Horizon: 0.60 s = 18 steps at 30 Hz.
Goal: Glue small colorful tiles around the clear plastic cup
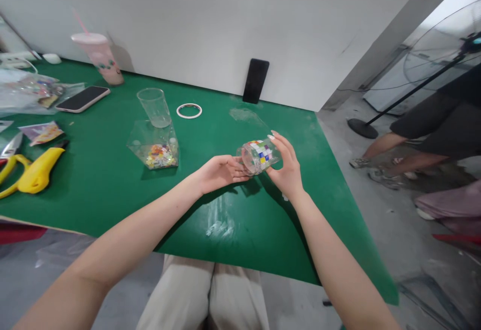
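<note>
A clear cup [259,156] lies tilted on its side just above the table, its mouth end toward the left. Small coloured square tiles cover part of its wall in a checkered pattern. My right hand [288,168] grips the far end, thumb below and fingers over the top. At the mouth end, my left hand [222,173] supports the rim with its fingers underneath and its thumb close to the edge. To the left stands an angular clear container [162,155] with many small coloured pieces in it. Right behind that is another clear cup [155,108], with nothing visible inside.
A white ring [189,111] lies on the green table [248,239]. A black phone [256,80] leans on the wall; another phone [83,99] lies flat. Yellow tools [39,172], scissors [12,147], a pink tumbler [100,59] and plastic bags [28,89] are left. People stand near a fan [363,128].
</note>
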{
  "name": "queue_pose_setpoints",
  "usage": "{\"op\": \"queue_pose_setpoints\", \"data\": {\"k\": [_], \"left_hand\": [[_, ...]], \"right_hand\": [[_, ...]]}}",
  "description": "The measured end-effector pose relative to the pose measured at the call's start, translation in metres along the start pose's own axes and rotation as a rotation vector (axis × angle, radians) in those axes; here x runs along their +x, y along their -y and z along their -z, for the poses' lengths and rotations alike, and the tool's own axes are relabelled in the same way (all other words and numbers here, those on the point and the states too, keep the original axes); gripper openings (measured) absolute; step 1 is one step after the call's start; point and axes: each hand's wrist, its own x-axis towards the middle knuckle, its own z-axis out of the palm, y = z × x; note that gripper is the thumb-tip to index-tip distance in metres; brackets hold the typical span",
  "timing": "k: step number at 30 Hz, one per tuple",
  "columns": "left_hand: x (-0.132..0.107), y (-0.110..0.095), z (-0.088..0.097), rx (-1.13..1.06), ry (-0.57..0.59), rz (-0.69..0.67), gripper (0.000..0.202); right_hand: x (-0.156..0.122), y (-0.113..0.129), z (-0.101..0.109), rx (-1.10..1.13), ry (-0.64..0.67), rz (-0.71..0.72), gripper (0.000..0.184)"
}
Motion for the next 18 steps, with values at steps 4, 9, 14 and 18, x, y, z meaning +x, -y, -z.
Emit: {"op": "queue_pose_setpoints", "data": {"k": [4, 9, 14, 18], "left_hand": [[0.0015, 0.0003, 0.0048, -0.005, 0.040, -0.011, 0.041], [0.0018, 0.0004, 0.0065, -0.004, 0.045, -0.006, 0.042], [0.0011, -0.0006, 0.0043, 0.000, 0.025, 0.003, 0.042], [0.0008, -0.0011, 0.0035, 0.019, 0.002, 0.014, 0.046]], "right_hand": [[0.0004, -0.0008, 0.0008, 0.001, -0.002, -0.004, 0.064], [0.0007, -0.0008, 0.0016, 0.002, 0.002, -0.004, 0.064], [0.0000, -0.0009, 0.0006, 0.004, -0.005, -0.013, 0.065], [-0.0012, -0.0010, -0.0003, 0.001, -0.014, -0.043, 0.065]]}}
